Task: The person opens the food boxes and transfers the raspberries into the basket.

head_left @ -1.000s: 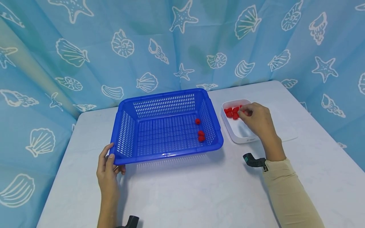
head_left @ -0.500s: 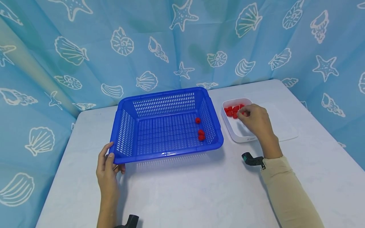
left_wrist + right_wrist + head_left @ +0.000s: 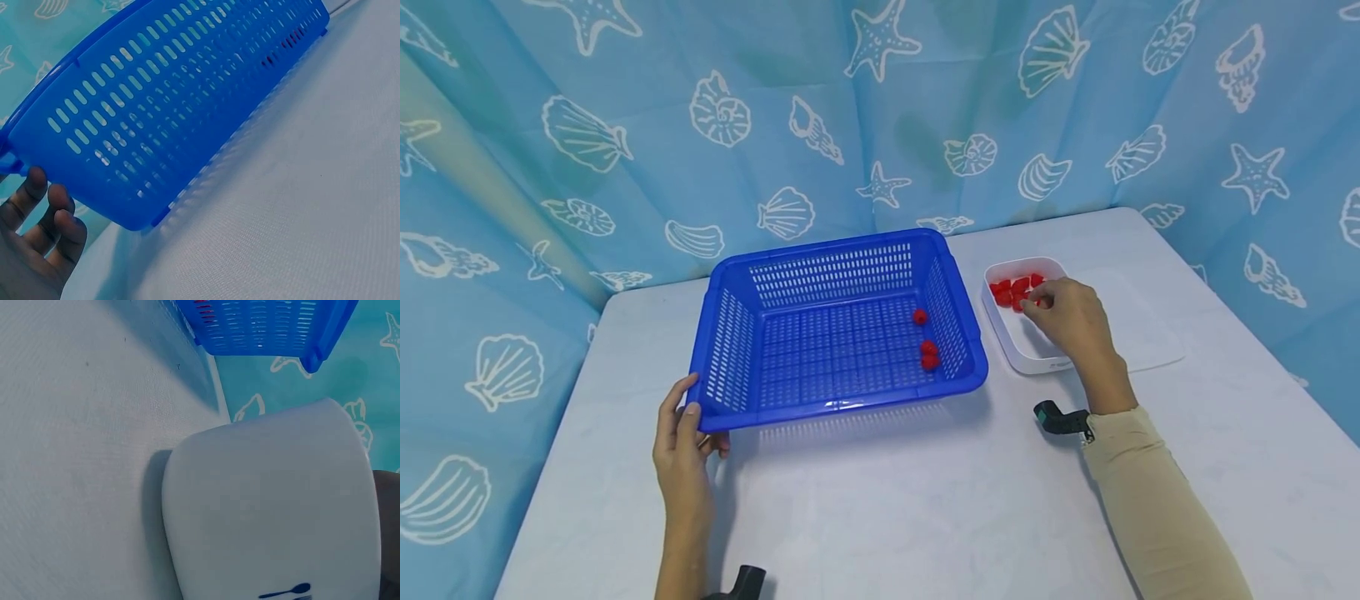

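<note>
A blue slotted plastic basket (image 3: pixel 835 412) stands on the table, with 3 small red rounded pieces (image 3: pixel 929 357) lying inside near its right wall. My left hand (image 3: pixel 683 450) grips the basket's near left corner, thumb on the rim; curled fingers show below the rim in the left wrist view. To the right is a white box (image 3: pixel 1037 365) holding several more small red pieces (image 3: pixel 1003 298). Over that box, my right hand (image 3: pixel 1071 321) brings thumb and fingertips together in a pinch at a red piece, mostly hidden by the fingers. The box wall fills much of the right wrist view.
A translucent flat sheet or lid (image 3: pixel 1138 325) lies right of the white box. White cloth covers the table (image 3: pixel 880 508). A blue curtain (image 3: pixel 880 108) with shell prints hangs directly behind. The basket's right rim stands close to the box.
My right hand has shifted very slightly left and up in the view, still over the white box. My left hand keeps its hold on the basket; the red pieces inside it stay put.
</note>
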Demonstrator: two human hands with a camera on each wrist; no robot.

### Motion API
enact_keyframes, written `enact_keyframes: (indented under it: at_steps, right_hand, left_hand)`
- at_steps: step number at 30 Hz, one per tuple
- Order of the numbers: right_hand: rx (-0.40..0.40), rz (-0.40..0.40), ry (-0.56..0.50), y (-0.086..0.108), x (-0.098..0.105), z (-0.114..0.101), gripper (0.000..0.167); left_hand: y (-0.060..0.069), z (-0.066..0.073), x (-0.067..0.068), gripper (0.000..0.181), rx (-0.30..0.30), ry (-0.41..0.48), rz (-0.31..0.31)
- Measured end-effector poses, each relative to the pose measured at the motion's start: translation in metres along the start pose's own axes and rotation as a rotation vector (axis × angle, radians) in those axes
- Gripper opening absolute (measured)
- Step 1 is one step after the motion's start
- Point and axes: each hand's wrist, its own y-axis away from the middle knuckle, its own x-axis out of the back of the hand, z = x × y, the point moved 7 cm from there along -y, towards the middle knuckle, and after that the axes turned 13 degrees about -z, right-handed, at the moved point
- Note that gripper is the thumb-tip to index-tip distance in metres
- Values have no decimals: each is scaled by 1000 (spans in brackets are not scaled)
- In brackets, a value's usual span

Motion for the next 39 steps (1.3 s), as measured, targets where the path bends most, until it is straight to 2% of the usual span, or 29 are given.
enact_keyframes:
  at_steps: [6, 17, 26, 30, 39]
  right_hand:
    - [-26, 7, 31, -2, -2, 0, 36]
    - [-76, -45, 95, -7, -9, -6, 41]
    - [-134, -22, 152, -9, -11, -4, 34]
    - [-128, -13, 164, -10, -13, -4, 31]
    - [-120, -9, 92, -8, -8, -3, 30]
  left_hand:
    - [-1, 0, 0, 41, 6, 3, -3]
    - [1, 2, 2, 41, 4, -4, 3]
    - [0, 0, 1, 41, 8, -27, 3]
    - [-1, -1, 1, 41, -4, -4, -5]
    - [0, -3, 2, 41, -13, -21, -4]
